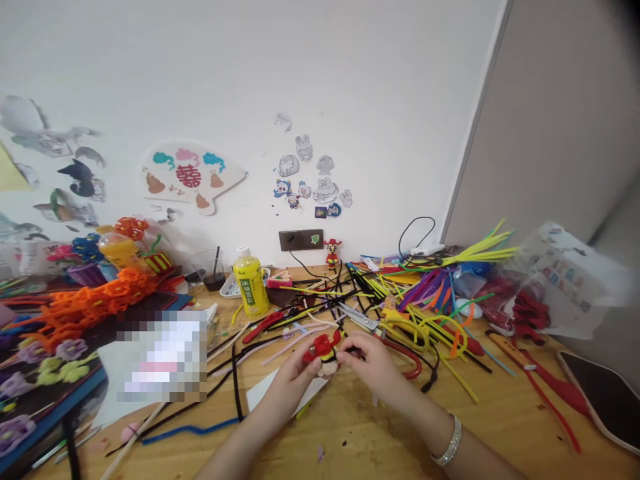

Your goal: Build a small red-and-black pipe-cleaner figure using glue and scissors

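Observation:
Low in the middle of the head view, a small fuzzy pipe-cleaner doll [327, 347] in red, yellow, black and cream is held just above the table. My left hand [294, 368] grips it from the left, thumb in front. On its right side, the closed fingertips of my right hand [369, 362] pinch its edge, where a dark strand shows; the fingers partly hide it. Under my left hand lies a sheet of white paper [265, 393]. Scissors [359, 316] rest open just behind my hands, beside yellow-handled pliers [400, 323].
A similar red-hatted doll [332, 253] stands by the wall socket [301, 240]. Loose pipe cleaners [425, 287] crowd the table's back right. A yellow drink bottle [251, 283] stands behind my left hand. Orange fuzzy flowers [95, 303] fill the left; a phone [603, 393] lies at right.

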`<state>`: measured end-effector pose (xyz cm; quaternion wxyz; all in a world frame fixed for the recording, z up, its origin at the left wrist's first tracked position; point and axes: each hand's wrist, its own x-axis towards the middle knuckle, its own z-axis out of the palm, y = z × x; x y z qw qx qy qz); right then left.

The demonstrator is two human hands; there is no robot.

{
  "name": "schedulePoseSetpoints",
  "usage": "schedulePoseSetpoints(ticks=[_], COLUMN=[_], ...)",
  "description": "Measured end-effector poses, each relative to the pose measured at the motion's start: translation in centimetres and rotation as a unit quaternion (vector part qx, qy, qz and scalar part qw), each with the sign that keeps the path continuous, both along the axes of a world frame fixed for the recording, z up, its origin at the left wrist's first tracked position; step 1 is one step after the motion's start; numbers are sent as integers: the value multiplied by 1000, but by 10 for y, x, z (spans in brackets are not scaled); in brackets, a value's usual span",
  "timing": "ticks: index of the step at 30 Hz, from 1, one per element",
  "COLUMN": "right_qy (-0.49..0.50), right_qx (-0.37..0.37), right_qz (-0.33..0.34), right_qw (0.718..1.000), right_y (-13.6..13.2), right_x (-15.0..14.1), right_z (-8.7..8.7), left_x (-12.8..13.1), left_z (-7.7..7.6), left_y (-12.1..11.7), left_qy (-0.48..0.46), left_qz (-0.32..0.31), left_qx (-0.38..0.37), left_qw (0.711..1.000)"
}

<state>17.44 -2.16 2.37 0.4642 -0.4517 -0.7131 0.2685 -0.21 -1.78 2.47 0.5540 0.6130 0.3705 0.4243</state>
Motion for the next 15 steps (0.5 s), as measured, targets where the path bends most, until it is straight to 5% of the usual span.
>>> schedulePoseSetpoints(ticks=[15], right_qy=[-85], right_qx=[67], right_qz=[0], right_qw=[994], right_y=[-1], right_x=[6], right_z=[3], left_x=[-2], left_z=[1], left_y=[1], left_qy=[12], left_qz=[-13], left_qx=[18], left_qw=[1000])
